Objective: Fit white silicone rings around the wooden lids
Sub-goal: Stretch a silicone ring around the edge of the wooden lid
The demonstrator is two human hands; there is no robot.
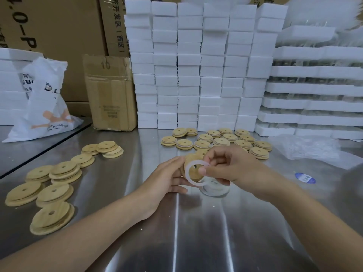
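Table: bare steel table point(196, 232) under both hands.
Room: white foam blocks point(188, 65) in six columns beyond the hands; cardboard boxes point(110, 95) and one white bag point(47, 107) far to their left.
Lids: eight bare lid piles point(55, 193) left of the left hand; roughly sixteen ringed lids point(229, 137) just beyond the right hand.
Left hand point(169, 177): grips one wooden lid point(191, 162) by its edge, tilted.
Right hand point(231, 165): pinches one silicone ring point(188, 176) against that lid.

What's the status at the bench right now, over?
Left hand grips wooden lid. Right hand pinches white ring against it, not yet seated. Nothing in the way.
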